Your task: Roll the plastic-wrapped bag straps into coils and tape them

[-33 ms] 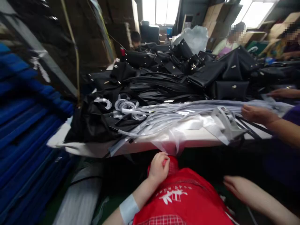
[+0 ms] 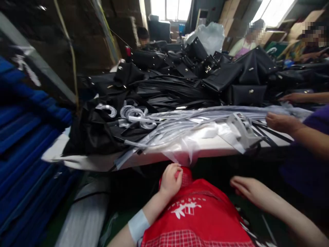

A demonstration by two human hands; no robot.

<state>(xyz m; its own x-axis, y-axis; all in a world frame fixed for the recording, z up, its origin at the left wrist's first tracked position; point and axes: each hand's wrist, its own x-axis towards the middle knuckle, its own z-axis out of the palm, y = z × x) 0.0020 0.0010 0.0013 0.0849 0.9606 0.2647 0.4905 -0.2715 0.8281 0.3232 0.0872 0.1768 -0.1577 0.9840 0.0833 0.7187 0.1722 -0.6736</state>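
Note:
My left hand [image 2: 171, 179] is closed, its fingers curled, in front of the upper part of my red apron [image 2: 213, 212]. Whatever it may hold is hidden. To the right of the apron, my right hand [image 2: 243, 188] hangs below the table edge; its fingers are loosely extended and I see nothing in them. Just beyond my left hand, clear plastic film [image 2: 183, 149] droops over the table's white edge [image 2: 92, 163]. Long clear plastic-wrapped strips [image 2: 164, 132] lie across the table front, beside a grey-white tape dispenser [image 2: 241, 130].
Black bags [image 2: 223, 77] and black straps [image 2: 167, 89] are heaped behind the strips. Coiled clear-wrapped pieces [image 2: 136, 115] lie at left. Blue stacked sheets [image 2: 25, 144] rise on the left. At right, a co-worker's hand [image 2: 280, 121] reaches over the table. More people are farther back.
The whole view has shifted slightly. My right hand has come left, closer to the apron, with its fingers a little more bent. My left hand stays by the apron.

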